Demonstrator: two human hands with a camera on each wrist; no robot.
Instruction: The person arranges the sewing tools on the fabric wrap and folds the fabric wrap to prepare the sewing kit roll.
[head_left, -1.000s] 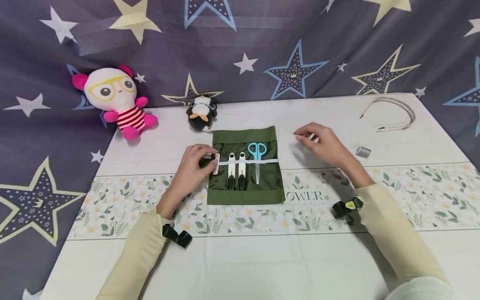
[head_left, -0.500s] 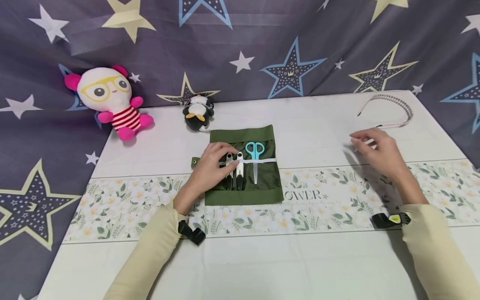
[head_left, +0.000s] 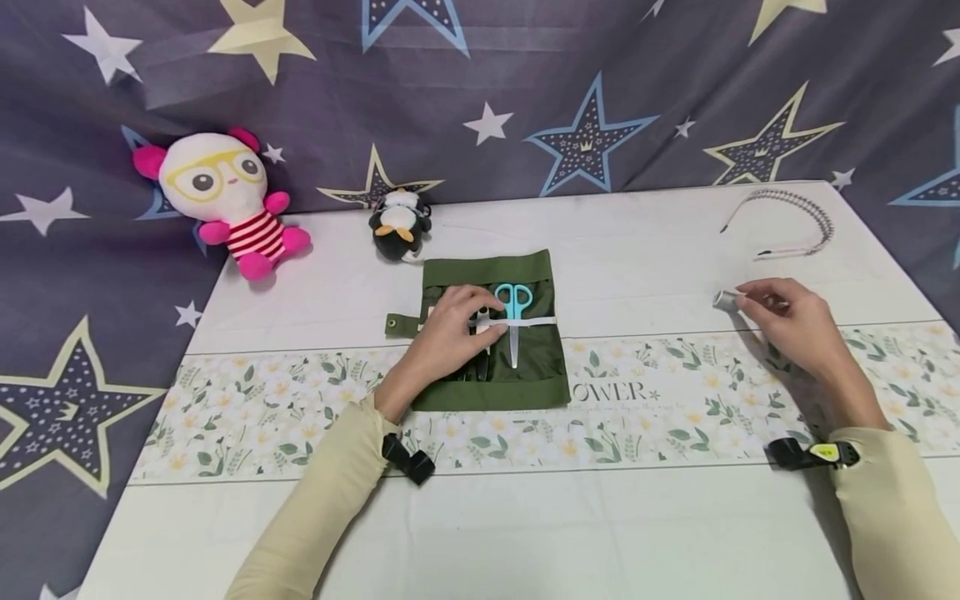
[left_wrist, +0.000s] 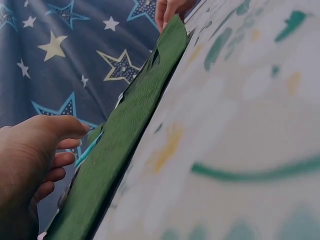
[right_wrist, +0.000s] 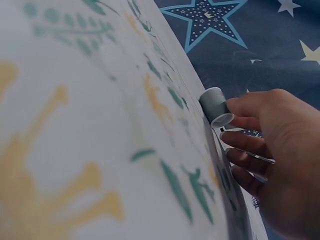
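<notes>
A dark green fabric sewing case (head_left: 491, 396) lies unfolded on the table, with a white elastic band across it. Turquoise-handled scissors (head_left: 513, 296) are tucked under the band. My left hand (head_left: 446, 333) hovers over the case, thumb and forefinger apart near the scissors; the left wrist view shows that hand (left_wrist: 30, 155) loosely bent with nothing in it. It covers most of the white-and-black tools (head_left: 482, 358) beside the scissors. My right hand (head_left: 798, 325) pinches a grey thread spool (head_left: 724, 301) by one end; in the right wrist view the spool (right_wrist: 215, 106) is at the table surface.
A headband (head_left: 821, 225) lies at the back right. A small penguin plush (head_left: 397, 229) sits behind the case, and a pink-and-white plush (head_left: 251, 221) leans at the back left. A star-patterned cloth (head_left: 487, 75) hangs along the back edge.
My left hand has moved right across the case, from its left edge to the scissors. My right hand has travelled right and taken hold of the thread spool.
</notes>
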